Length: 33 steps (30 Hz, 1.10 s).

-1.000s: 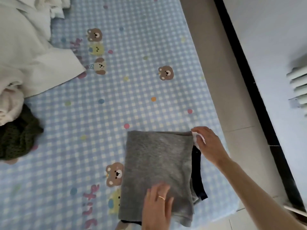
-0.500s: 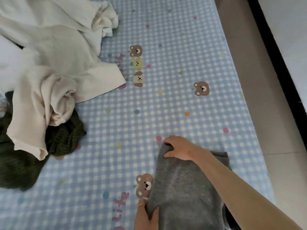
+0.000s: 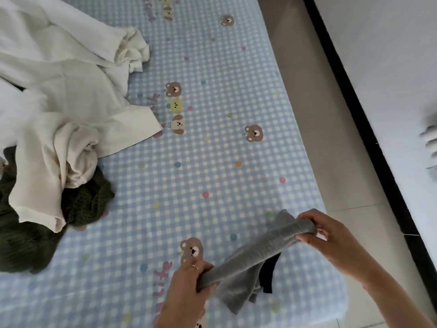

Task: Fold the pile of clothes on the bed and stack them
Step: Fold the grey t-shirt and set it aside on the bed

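A folded grey garment [image 3: 255,254] hangs in the air above the bed's near right corner, stretched between both hands. My left hand [image 3: 186,287] grips its lower left end; a ring shows on one finger. My right hand [image 3: 331,235] grips its upper right end. A dark piece of fabric [image 3: 267,273] hangs from under the grey cloth. At the left lies the unfolded pile: cream garments [image 3: 71,98] draped over a dark green knit [image 3: 23,245].
The bed wears a blue checked sheet [image 3: 212,150] printed with bears and dots. Its right edge runs along a beige floor strip [image 3: 319,114]. Beyond that, a black baseboard [image 3: 369,129] meets a pale wall.
The grey garment lay flat on the sheet under both hands; now both hands have gripped its ends and lifted it off the bed. The view has swung left, showing more of the pile.
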Motion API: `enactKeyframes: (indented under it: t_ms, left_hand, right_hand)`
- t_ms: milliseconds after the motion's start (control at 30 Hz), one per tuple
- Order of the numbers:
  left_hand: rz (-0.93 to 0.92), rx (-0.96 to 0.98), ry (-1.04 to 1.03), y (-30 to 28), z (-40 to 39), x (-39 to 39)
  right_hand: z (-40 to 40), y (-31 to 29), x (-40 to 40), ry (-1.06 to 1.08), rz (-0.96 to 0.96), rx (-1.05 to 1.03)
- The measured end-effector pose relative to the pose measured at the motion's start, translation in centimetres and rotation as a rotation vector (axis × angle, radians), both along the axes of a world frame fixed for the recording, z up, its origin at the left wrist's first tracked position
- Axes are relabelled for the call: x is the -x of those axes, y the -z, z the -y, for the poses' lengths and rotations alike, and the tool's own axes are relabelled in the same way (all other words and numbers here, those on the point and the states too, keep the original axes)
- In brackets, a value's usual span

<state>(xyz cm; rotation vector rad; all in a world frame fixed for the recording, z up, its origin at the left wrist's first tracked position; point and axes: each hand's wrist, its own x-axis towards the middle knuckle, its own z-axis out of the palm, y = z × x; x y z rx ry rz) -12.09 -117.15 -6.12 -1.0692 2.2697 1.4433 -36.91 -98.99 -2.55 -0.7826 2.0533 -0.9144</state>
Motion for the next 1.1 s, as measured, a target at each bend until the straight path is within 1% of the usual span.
enactKeyframes:
  t_ms: [133, 233, 267, 300, 367, 500, 567, 633, 800, 867, 1000, 1100]
  left_hand:
    - [-0.097, 0.11, 0.144, -2.7, -1.2, -1.7]
    - [-0.173, 0.215, 0.24, -4.1, -2.3, -3.0]
    - [-0.17, 0.218, 0.255, -4.3, -2.7, -3.3]
    - [-0.14, 0.173, 0.246, -4.7, -3.3, -3.4]
    - [-0.144, 0.05, 0.192, -5.2, -4.3, -4.0]
    - [-0.079, -0.055, 0.174, -5.4, -4.3, -2.5]
    - [-0.086, -0.119, 0.088, -4.3, -3.4, -0.7]
    - [-0.08, -0.116, 0.002, -1.8, -2.2, 1.5]
    - [0.02, -0.094, -0.082, 6.9, 1.3, 7.2]
    - [0.046, -0.083, -0.118, 10.2, 2.7, 9.3]
    - [0.073, -0.042, -0.167, 14.6, 4.9, 12.7]
    - [0.025, 0.013, -0.221, 15.8, 6.1, 14.5]
  right_hand:
    - [-3.9, -3.8, -2.4, 0.11, 0.01, 0.067]
    - [-6.9, -5.2, -4.5, 0.171, 0.013, 0.096]
    - [-8.0, -5.7, -5.2, 0.192, 0.019, 0.103]
    - [-8.9, -6.1, -5.9, 0.212, 0.026, 0.11]
    - [-10.2, -6.9, -6.9, 0.264, 0.032, 0.117]
    - [-10.4, -6.9, -6.6, 0.369, 0.0, 0.09]
    - [-9.4, -4.8, -5.2, 0.41, -0.001, 0.045]
    - [-8.1, -1.3, -3.3, 0.455, 0.007, -0.007]
    - [-3.5, 9.4, 1.5, 0.457, -0.073, -0.222]
    - [-1.6, 13.0, 3.3, 0.457, -0.097, -0.273]
    - [1.0, 17.3, 6.4, 0.436, -0.147, -0.312]
    - [2.3, 18.8, 8.2, 0.441, -0.208, -0.295]
